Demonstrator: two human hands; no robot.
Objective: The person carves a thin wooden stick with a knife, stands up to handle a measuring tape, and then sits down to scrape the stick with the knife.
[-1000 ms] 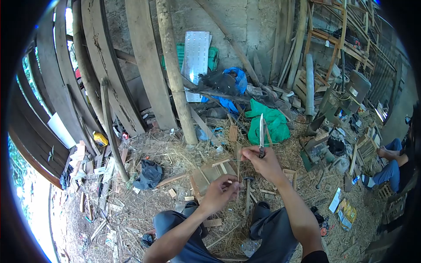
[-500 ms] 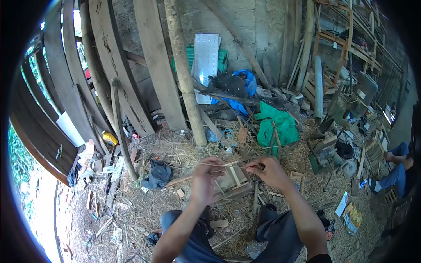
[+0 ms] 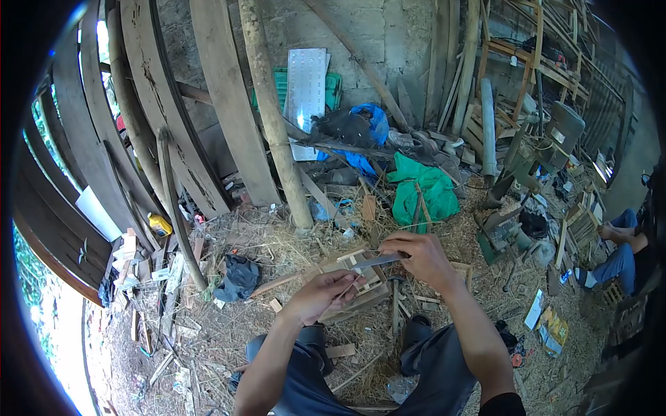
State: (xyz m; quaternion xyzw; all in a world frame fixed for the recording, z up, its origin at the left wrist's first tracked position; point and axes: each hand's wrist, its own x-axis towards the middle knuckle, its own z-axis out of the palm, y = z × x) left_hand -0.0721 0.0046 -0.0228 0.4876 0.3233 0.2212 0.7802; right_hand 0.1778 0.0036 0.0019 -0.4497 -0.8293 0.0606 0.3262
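Observation:
My right hand is closed around the handle end of a knife, whose grey blade points left toward my other hand. Between the fingers of my left hand is a thin wooden stick, pinched near the tip of the blade; most of it is hidden by the fingers. Below both hands stands a low wooden block with small light wooden strips on top. A hammer-like tool with a long handle rests against its right side.
Straw and wood scraps litter the ground. Ahead lie a green sack and a black plastic bag. A bamboo post rises in front. At the right are a green machine and a seated person's leg.
The knife blade now shows between my hands. My left hand has turned and lowered slightly, and my right hand has risen a little. The view has shifted slightly right.

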